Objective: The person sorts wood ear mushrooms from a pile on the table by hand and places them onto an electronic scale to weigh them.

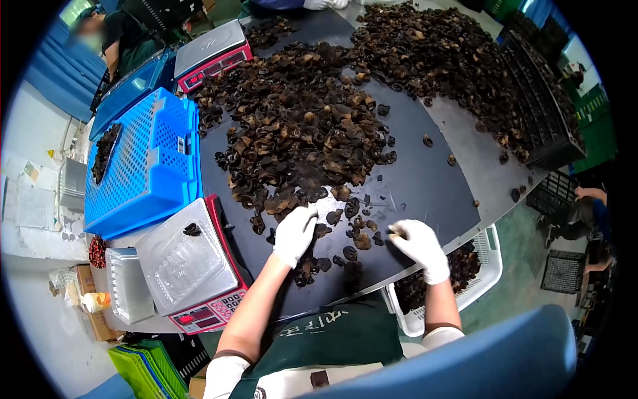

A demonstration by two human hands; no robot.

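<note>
Many dark brown wood ear mushrooms lie heaped on the dark table mat. My left hand, in a white glove, is at the near edge of this heap. Its fingers are bent together with tips down among the pieces, and what they hold, if anything, is hidden. To the right, my right hand, also gloved in white, is just above the mat near the table edge. Its fingertips are pinched on a small brown wood ear mushroom. Several loose pieces are scattered between my hands.
A red scale with a clear plastic tray stands left; another scale is behind the blue basket. A white basket of mushrooms sits below the table edge at right. A black crate stands far right.
</note>
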